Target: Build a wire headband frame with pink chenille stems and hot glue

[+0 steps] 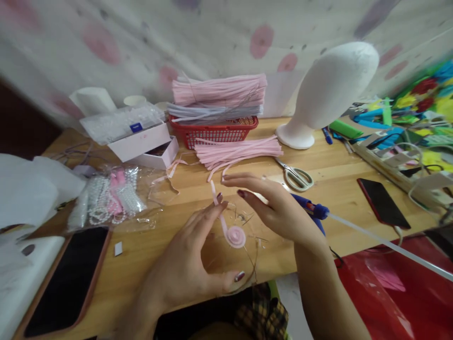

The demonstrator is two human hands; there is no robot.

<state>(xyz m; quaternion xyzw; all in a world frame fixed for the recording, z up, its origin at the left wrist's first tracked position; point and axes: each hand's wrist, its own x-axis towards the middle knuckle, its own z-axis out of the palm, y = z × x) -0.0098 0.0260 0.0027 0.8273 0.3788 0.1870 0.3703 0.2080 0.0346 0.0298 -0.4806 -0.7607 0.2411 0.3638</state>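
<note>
A pink pipe cleaner (236, 237) is wound into a flat spiral, with a straight tail running up and to the left. The fingertips of my left hand (186, 262) close on that tail, while its thumb stretches away below the spiral. My right hand (279, 210) hovers to the right, fingers extended and apart, with nothing visibly held. Its fingertips come near the loose ends of a bundle of pink pipe cleaners (240, 152). Under my right wrist lies a blue glue gun (318, 211), partly hidden, a long clear glue stick (385, 243) jutting from its back.
Scissors (297, 178) lie beyond my right hand, near a white foam head (329, 89). Behind the bundle, a red basket (219, 134) carries more pipe cleaners. Phones lie left (71, 278) and right (382, 202). Bagged pearl beads (113, 196) and white boxes (141, 141) occupy the left.
</note>
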